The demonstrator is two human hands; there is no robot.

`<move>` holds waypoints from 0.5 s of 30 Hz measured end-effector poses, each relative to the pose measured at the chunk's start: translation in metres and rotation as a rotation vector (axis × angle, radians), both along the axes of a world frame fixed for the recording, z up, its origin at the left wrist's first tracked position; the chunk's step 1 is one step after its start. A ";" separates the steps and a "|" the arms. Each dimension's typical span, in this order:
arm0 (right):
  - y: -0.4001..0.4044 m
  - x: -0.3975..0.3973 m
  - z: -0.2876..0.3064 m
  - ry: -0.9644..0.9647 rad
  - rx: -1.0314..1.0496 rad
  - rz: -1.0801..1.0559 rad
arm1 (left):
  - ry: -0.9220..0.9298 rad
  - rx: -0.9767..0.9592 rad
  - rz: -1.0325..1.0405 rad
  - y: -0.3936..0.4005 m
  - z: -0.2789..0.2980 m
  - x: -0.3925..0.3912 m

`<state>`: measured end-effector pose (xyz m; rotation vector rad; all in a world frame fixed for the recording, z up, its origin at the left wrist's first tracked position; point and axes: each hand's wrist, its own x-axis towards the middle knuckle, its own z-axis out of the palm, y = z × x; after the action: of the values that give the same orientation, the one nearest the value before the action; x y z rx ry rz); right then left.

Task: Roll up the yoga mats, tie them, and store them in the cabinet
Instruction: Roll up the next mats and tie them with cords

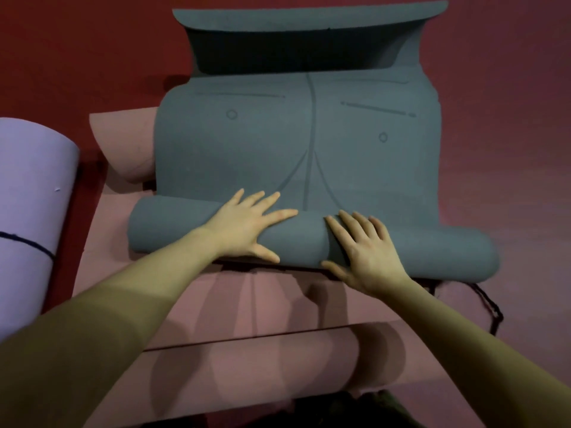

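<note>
- Now the grey mat (296,143) lies in the middle of the scene, on top of a pink mat (272,304), and its near end is rolled into a thick roll (173,230) that runs from left to right.
- Beyond the roll, the flat part of the grey mat shows faint printed lines and two small circles; its far end curls upward.
- The left hand (247,230) presses flat on the roll, a little left of the middle, with the fingers straight and spread and the thumb on the near side of the roll.
- The right hand (367,251) presses flat on the roll just beside the left hand, also with spread straight fingers; neither hand curls around anything.
- The pink mat reaches out toward the near side, and its near end is also curled into a loose roll; a curled pink edge also shows at the left of the grey mat.
- A dark string (491,310) lies on the floor near the right end of the roll.
- At the far left a rolled lilac mat (31,211) lies with a dark string tied around it.
- The floor (77,57) is red.
</note>
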<state>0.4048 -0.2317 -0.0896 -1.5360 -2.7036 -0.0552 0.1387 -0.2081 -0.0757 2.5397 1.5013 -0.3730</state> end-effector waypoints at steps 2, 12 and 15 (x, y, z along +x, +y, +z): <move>-0.003 -0.008 -0.003 0.040 0.045 -0.036 | 0.004 -0.011 0.006 0.011 0.002 -0.003; 0.048 -0.031 0.001 0.018 -0.013 -0.212 | -0.135 0.358 0.168 -0.009 -0.020 0.014; 0.032 -0.030 -0.007 0.107 0.151 -0.133 | -0.102 0.250 0.192 0.015 -0.012 0.011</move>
<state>0.3752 -0.1999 -0.0970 -1.6221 -2.4518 -0.1712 0.1502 -0.1936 -0.0878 2.5156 1.8333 -0.0293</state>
